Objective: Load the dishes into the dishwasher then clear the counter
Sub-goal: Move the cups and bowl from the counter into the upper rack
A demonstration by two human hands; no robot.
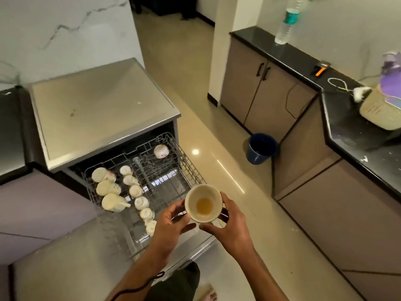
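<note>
A cream cup (pixel 203 203) with brown residue in its bottom is upright, held over the front right corner of the pulled-out dishwasher rack (pixel 191 168). My right hand (pixel 230 227) grips the cup from the right and below. My left hand (pixel 171 222) touches its left side with curled fingers. Several cream cups (pixel 135 190) lie upside down in two rows on the rack's left side. One more cup (pixel 161 151) sits at the rack's back right. The dishwasher (pixel 102 111) has a steel top, and its door (pixel 86 253) is folded down.
A black counter (pixel 351 127) runs along the right, carrying a cream basket (pixel 382 109), a plastic bottle (pixel 286 25), an orange-and-black item (pixel 319 71) and a white cable (pixel 338 84). A blue bucket (pixel 261 148) stands on the floor by the cabinets.
</note>
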